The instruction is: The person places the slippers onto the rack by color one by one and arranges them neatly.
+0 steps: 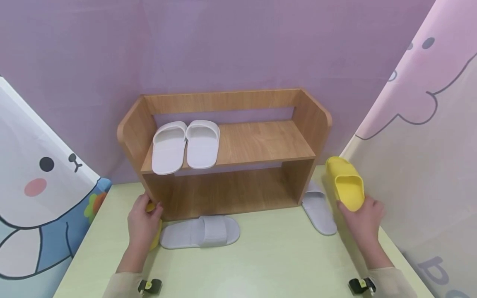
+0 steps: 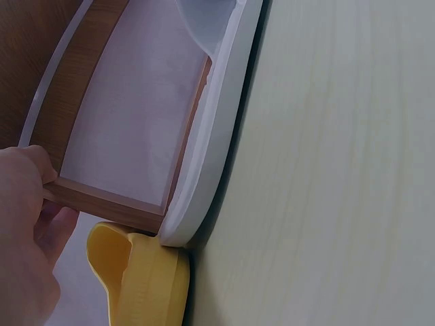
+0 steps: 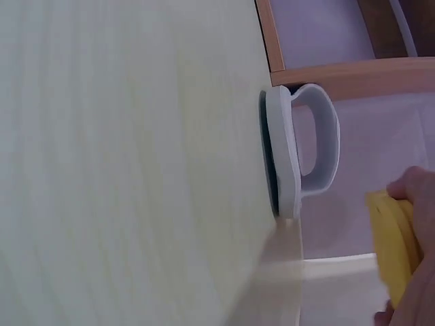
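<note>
A small wooden shoe rack (image 1: 261,142) with two levels stands against the back. My left hand (image 1: 143,221) pinches the front edge of its left side panel (image 2: 102,202). Just below that hand a yellow slipper (image 2: 153,278) sits beside the panel, mostly hidden by the hand in the head view. At the right, my right hand (image 1: 363,219) grips another yellow slipper (image 1: 344,182) by one end, raised above the table. A grey slipper (image 1: 199,232) lies sideways before the rack. Another grey slipper (image 1: 319,211) rests by the right panel, near the right hand.
Two white slippers (image 1: 203,145) sit side by side on the left half of the upper shelf. The rack stands on a pale table (image 1: 261,260). A purple backdrop hangs behind, and printed cloths (image 1: 44,186) hang along both sides.
</note>
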`<state>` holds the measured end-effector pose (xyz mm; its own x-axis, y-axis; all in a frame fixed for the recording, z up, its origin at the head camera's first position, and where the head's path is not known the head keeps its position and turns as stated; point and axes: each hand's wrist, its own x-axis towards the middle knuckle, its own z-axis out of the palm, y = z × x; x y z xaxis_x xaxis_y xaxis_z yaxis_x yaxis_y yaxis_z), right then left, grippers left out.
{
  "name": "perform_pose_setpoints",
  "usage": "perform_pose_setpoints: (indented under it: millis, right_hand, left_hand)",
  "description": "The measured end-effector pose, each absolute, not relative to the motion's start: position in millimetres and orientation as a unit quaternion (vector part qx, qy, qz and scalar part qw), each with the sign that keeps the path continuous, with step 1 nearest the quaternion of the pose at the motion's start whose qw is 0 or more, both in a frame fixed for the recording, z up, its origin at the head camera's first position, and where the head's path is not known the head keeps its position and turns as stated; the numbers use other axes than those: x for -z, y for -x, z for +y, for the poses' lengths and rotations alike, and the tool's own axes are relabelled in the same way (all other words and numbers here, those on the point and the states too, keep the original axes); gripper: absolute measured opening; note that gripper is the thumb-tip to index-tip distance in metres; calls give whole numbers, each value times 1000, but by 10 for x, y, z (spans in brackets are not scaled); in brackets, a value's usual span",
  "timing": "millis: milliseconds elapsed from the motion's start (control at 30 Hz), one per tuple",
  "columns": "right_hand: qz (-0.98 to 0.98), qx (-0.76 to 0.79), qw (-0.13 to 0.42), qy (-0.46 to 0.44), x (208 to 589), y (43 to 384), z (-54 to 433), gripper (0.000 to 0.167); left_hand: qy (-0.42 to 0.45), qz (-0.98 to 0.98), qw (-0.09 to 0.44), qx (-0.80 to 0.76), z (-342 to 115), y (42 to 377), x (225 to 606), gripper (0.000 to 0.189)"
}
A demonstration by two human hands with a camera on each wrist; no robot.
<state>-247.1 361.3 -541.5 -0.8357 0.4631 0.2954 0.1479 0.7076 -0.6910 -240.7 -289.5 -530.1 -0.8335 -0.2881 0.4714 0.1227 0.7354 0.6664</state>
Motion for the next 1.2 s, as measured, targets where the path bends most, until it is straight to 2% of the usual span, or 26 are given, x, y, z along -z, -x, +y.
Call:
perform_pose_setpoints:
  millis: [167,300,533,767,1000,1200]
  right_hand:
    - [-866,-359,305,166,5359,2493,3540,88]
    - [-850,-368,342,158,5315,2522,3482,89]
    - [-838,-379,360,155,5261,2564,3422,90]
    - [-817,-385,408,133,5176,2573,3366,89]
    - [-807,-403,407,144,5044,2595,3286,89]
    - [-791,-409,437,129,4996,2660,3248,86]
  left_hand:
    - [-49,-888,282,359,-2889,2395,5285,44]
    - [-51,-889,282,358,-2888,2394,5281,43]
    - [-50,-887,282,362,-2881,2381,5273,44]
    - [-48,-886,285,362,-2879,2380,5266,46]
    - [-46,-888,287,356,-2893,2397,5278,46]
    - [-45,-886,287,361,-2902,2401,5289,43]
